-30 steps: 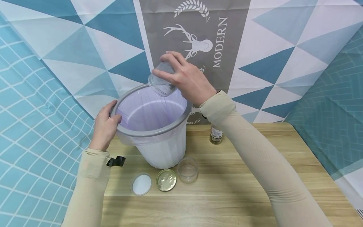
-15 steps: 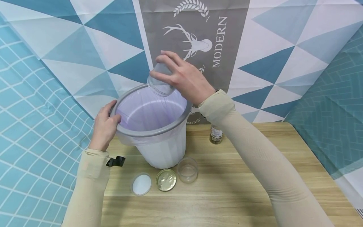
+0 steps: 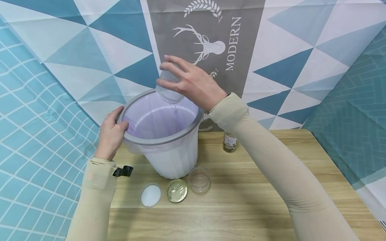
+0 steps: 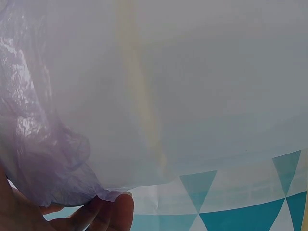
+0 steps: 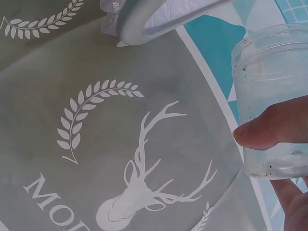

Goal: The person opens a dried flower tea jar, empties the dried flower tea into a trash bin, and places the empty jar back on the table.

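My left hand (image 3: 111, 135) grips the grey rim of a white bin (image 3: 178, 162) at its left side. A pale purple bag (image 3: 150, 124) lines the bin and folds over the rim; in the left wrist view, fingers (image 4: 122, 209) curl up against the bag's bunched edge. Over the far part of the bin, my right hand (image 3: 196, 82) holds a clear plastic jar (image 3: 169, 93) tipped mouth-down. Small dark specks cling inside the jar (image 5: 262, 82) in the right wrist view, where the thumb presses its side.
In front of the bin lie a white-centred round lid (image 3: 151, 195), a gold metal lid (image 3: 177, 190) and a clear round cup (image 3: 199, 180). A labelled jar (image 3: 230, 143) stands right of the bin, partly behind my right forearm. Patterned cloth (image 3: 286, 67) hangs behind the wooden table (image 3: 241, 207).
My right hand has shifted slightly left with the jar, which tips a little further mouth-down. My left hand and the bin stay in place.
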{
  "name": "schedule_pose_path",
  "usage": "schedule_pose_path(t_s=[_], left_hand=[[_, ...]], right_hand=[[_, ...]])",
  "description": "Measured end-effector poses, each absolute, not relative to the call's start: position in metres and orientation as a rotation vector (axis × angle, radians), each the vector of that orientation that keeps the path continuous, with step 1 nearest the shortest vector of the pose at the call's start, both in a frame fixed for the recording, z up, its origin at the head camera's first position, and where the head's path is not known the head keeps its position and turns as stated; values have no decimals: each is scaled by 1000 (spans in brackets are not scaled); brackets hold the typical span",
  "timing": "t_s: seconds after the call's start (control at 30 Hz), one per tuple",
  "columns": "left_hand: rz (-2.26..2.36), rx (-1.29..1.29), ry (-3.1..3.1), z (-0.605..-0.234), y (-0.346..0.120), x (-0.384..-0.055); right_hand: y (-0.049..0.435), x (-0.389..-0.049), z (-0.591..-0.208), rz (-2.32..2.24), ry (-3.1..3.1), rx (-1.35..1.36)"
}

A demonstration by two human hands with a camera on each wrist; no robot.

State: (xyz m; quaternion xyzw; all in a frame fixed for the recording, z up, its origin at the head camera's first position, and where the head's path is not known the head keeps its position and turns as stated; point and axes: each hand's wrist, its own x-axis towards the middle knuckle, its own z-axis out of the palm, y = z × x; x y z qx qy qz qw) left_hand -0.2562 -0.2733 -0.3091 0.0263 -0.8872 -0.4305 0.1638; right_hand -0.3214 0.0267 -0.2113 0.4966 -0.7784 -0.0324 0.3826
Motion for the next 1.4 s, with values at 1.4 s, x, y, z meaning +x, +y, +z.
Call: schedule_pose_path(t_s=[1.4], left_hand=[[-1240,87,-2526,-310,-274,-256]], right_hand=[[45,-320,-216,157,-2076,1240]])
